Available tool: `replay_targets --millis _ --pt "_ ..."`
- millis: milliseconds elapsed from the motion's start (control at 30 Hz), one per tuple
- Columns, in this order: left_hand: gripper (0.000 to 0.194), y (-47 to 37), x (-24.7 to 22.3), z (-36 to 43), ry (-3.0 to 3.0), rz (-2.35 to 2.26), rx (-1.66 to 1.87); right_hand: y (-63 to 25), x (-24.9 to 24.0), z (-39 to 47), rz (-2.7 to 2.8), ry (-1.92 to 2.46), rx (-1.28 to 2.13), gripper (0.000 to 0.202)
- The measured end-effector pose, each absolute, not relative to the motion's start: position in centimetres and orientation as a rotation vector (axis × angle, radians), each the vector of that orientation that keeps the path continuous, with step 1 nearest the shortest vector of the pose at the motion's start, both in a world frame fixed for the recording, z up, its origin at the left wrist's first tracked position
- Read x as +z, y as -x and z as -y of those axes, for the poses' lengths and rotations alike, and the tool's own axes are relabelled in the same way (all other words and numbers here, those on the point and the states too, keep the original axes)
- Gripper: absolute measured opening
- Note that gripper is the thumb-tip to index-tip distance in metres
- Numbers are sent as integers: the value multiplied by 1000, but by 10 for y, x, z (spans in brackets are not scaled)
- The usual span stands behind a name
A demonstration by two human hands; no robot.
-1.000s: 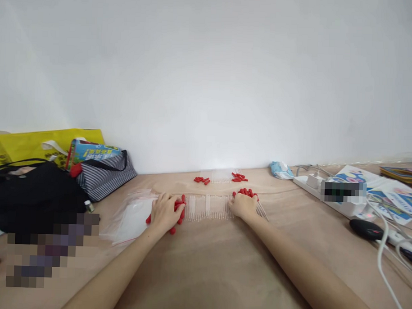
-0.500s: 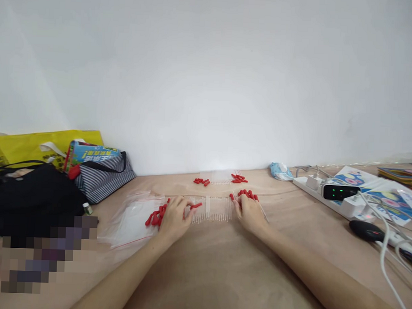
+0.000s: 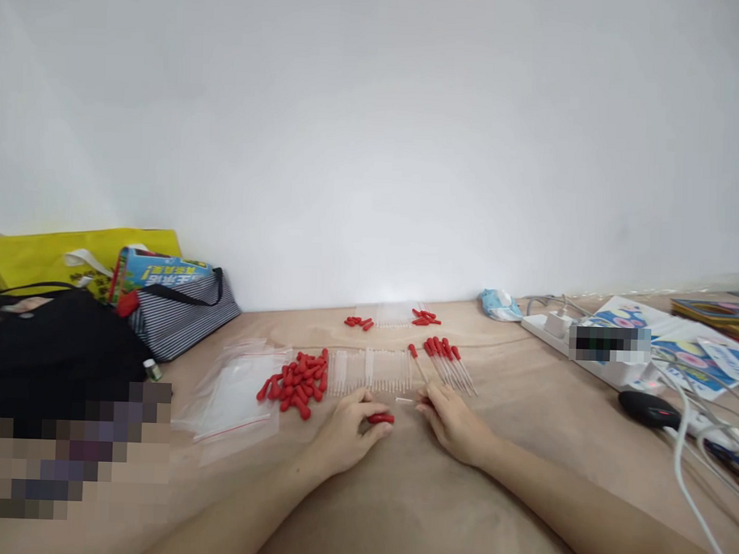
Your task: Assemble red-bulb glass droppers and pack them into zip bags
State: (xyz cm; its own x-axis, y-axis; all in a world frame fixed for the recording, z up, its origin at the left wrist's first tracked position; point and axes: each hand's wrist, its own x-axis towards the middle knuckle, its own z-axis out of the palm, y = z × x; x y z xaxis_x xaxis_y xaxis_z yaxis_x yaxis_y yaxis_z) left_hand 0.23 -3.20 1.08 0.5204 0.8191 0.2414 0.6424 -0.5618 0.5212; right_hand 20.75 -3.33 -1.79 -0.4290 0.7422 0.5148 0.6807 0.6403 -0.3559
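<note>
My left hand (image 3: 352,430) pinches a red rubber dropper bulb (image 3: 381,419) between thumb and fingers. Facing it, my right hand (image 3: 453,419) is closed on a thin clear glass tube (image 3: 404,400), whose end sticks out to the left. Beyond my hands lies a row of glass tubes (image 3: 372,370). A pile of red bulbs (image 3: 296,381) is left of that row. On its right, several droppers with red bulbs (image 3: 445,354) lie side by side; one separate dropper (image 3: 413,353) slants down to my right fingers, which hide its lower end.
Clear zip bags (image 3: 238,394) lie left of the bulb pile. Farther back are more tubes (image 3: 392,314) with small groups of red bulbs. A black bag (image 3: 64,355) and a striped bag (image 3: 183,315) stand left; a power strip (image 3: 543,331) with cables is right.
Both hands have drawn back toward me from the tube row. The left brought a red bulb along; the right left a dropper beside the others and now holds a tube. The bulb pile is uncovered.
</note>
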Motion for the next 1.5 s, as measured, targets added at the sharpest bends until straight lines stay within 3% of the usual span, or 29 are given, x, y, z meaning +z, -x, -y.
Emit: replay_targets --millis 300,1000,1500 --pt "12 -6 10 31 -2337 -1222 803 -204 -15 35 2264 1019 81 24" --pt "22 -6 8 29 -2264 -1073 851 -206 -17 33 2340 878 -30 30" --pt "20 -5 4 36 -2612 -982 803 -202 -12 38 2385 823 -198 22"
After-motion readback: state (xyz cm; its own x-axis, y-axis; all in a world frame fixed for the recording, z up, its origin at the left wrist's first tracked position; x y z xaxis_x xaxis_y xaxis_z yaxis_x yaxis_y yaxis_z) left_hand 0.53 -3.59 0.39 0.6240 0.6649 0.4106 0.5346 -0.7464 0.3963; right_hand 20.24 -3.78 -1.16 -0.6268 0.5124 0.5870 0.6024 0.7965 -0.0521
